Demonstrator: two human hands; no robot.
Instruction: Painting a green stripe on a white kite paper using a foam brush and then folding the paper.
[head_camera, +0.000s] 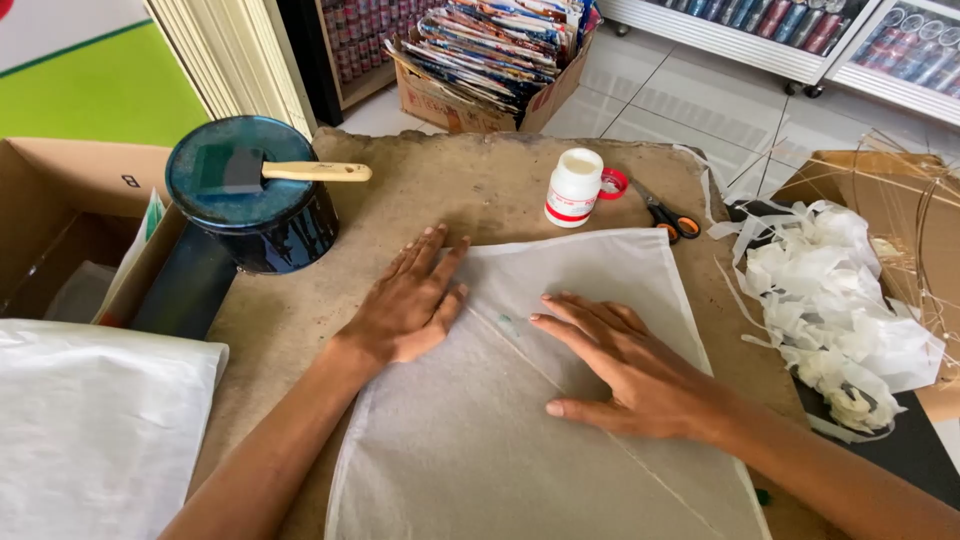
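The worktop (300, 300) is a brown board, rough and stained, with a worn, rounded far edge. On it lies a large sheet of thin white tissue paper (480, 440), matte and slightly translucent, roughly diamond-shaped; its long axis runs from the near edge of the view toward the far right, where a corner points at the scissors (668, 216). A thin straight stick (560, 385) shows through the paper as a raised diagonal line from upper left to lower right. The left hand (405, 305) lies flat on the paper's upper left edge, fingers extended and close together, pressing down, gripping nothing. The right hand (630, 375) lies flat on the sheet over the stick, fingers spread apart, thumb out, also gripping nothing. To the left stands a round dark-blue tin (255, 200), glossy, with a wooden-handled foam brush (290, 170) laid across its top. A white plastic glue bottle (574, 187) stands uncapped behind the paper, its red cap (614, 183) just beside it. Crumpled white paper offcuts (830, 300) are heaped at the right.
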